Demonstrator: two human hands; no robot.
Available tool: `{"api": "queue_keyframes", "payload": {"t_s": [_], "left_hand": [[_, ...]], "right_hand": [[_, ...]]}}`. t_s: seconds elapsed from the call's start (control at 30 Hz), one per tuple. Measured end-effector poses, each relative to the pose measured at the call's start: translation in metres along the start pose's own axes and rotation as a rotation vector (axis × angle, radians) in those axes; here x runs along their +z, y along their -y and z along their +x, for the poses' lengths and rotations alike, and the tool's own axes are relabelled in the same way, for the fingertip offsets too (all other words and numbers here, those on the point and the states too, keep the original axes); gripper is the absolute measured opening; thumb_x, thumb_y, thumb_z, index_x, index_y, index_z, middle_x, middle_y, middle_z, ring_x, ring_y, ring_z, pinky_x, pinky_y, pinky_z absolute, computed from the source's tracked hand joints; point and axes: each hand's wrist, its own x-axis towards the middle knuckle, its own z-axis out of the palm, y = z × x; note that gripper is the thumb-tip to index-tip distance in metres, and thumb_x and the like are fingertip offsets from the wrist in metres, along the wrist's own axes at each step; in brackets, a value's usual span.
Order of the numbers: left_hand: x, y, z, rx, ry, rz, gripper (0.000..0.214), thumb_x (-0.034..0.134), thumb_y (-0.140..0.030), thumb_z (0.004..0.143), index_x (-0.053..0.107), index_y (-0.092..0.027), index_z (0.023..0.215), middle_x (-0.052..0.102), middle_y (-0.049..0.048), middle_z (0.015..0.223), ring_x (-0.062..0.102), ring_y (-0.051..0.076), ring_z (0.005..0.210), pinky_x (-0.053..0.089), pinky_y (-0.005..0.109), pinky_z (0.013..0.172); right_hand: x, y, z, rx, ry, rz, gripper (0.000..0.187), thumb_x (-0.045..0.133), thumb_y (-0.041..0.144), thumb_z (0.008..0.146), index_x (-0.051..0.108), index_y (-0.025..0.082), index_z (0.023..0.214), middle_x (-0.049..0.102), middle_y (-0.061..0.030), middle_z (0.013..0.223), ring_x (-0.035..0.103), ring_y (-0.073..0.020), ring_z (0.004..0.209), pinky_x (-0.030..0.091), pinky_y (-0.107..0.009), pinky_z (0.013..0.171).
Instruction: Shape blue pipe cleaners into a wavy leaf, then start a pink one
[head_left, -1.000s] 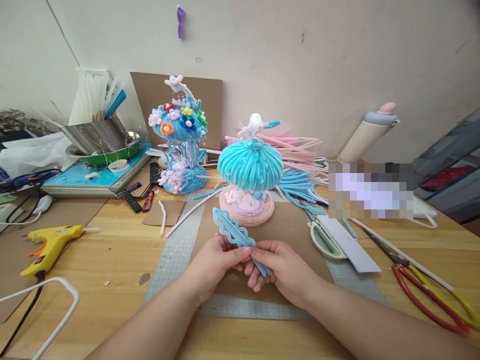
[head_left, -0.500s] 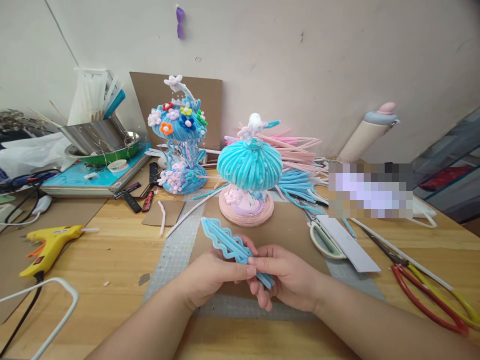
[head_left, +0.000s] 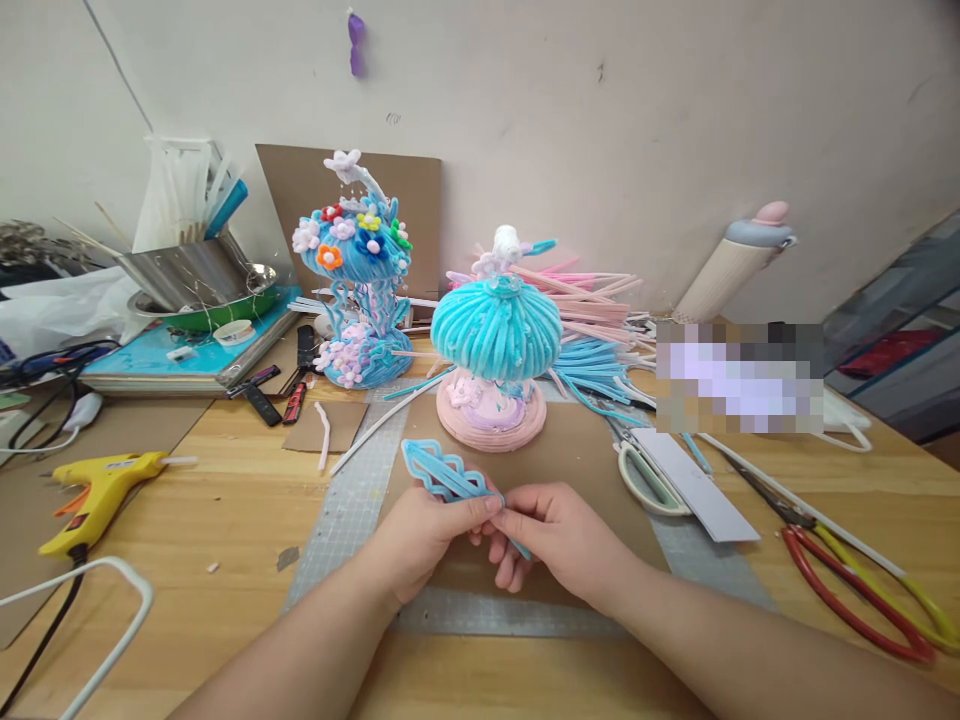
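A bundle of light blue pipe cleaners [head_left: 442, 472], some bent in zigzags, points up and left from between my hands. My left hand [head_left: 435, 530] is closed around its middle, thumb on top. With thumb and fingers, my right hand [head_left: 555, 535] pinches the bundle's lower part just beside the left thumb; the lower ends are partly hidden by the fingers. Behind the hands stands a turquoise pipe-cleaner jellyfish figure [head_left: 496, 330] on a round pink base [head_left: 491, 425]. A second blue jellyfish figure with colourful flowers [head_left: 360, 260] stands further left.
Below my hands, brown cardboard [head_left: 592, 450] lies on a grey cutting mat [head_left: 337, 520]. A yellow glue gun [head_left: 105, 490] is at left. Scissors with pale handles [head_left: 652, 480] and red-and-yellow-handled scissors [head_left: 847, 590] lie right. Loose blue pipe cleaners [head_left: 592, 368] are piled behind.
My right hand has shifted its pinch on the bundle, fingertips now closer to the left thumb. The bundle has turned slightly flatter, and its lower ends show less.
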Motion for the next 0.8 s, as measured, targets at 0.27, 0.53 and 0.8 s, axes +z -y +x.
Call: {"api": "queue_keyframes", "payload": {"t_s": [0.27, 0.53, 0.8], "left_hand": [[0.003, 0.000, 0.001, -0.021, -0.091, -0.029, 0.014, 0.063, -0.024, 0.073, 0.056, -0.012, 0.071, 0.053, 0.0000, 0.061, 0.046, 0.009, 0.057, 0.036, 0.023, 0.056], [-0.008, -0.021, -0.012, 0.774, -0.964, 0.580, 0.038, 0.059, -0.027, 0.074, 0.047, -0.025, 0.110, 0.048, 0.0040, 0.107, 0.048, 0.018, 0.094, 0.037, 0.031, 0.079], [0.017, -0.041, -0.016, 0.331, -0.062, 1.366, 0.011, 0.056, -0.019, 0.075, 0.065, -0.024, 0.072, 0.066, -0.0017, 0.074, 0.055, 0.017, 0.079, 0.032, 0.034, 0.081]], "right_hand": [[0.001, 0.004, 0.000, 0.002, -0.033, 0.057, 0.029, 0.055, 0.040, 0.075, 0.058, 0.011, 0.074, 0.057, -0.0015, 0.060, 0.058, -0.0127, 0.048, 0.048, -0.026, 0.047], [-0.012, 0.004, 0.004, -0.014, -0.126, -0.136, 0.029, 0.054, 0.041, 0.076, 0.055, 0.013, 0.068, 0.056, -0.0002, 0.060, 0.057, -0.0112, 0.047, 0.046, -0.024, 0.045], [-0.012, 0.005, -0.009, -0.098, -0.053, -0.598, 0.027, 0.044, 0.030, 0.081, 0.054, 0.016, 0.061, 0.055, 0.0008, 0.050, 0.056, -0.0106, 0.048, 0.042, -0.020, 0.047]]}}
